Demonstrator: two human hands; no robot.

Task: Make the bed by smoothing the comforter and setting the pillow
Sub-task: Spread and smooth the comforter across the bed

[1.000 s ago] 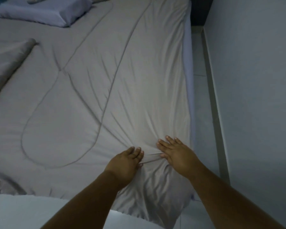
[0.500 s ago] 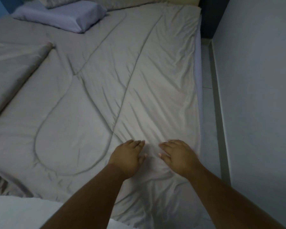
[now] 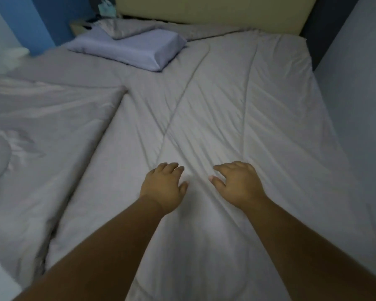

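Covering the bed, grey comforter lay creased, right edge running near the wall, far edge at the headboard. Blue pillow sat on it at far left. Left hand and right hand were palm-down mid-bed, close together, fingers loosely curled, slightly spread, gripping nothing

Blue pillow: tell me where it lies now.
Head view, upper left: the blue pillow lies flat by the headboard, a grey pillow overlapping its far edge.
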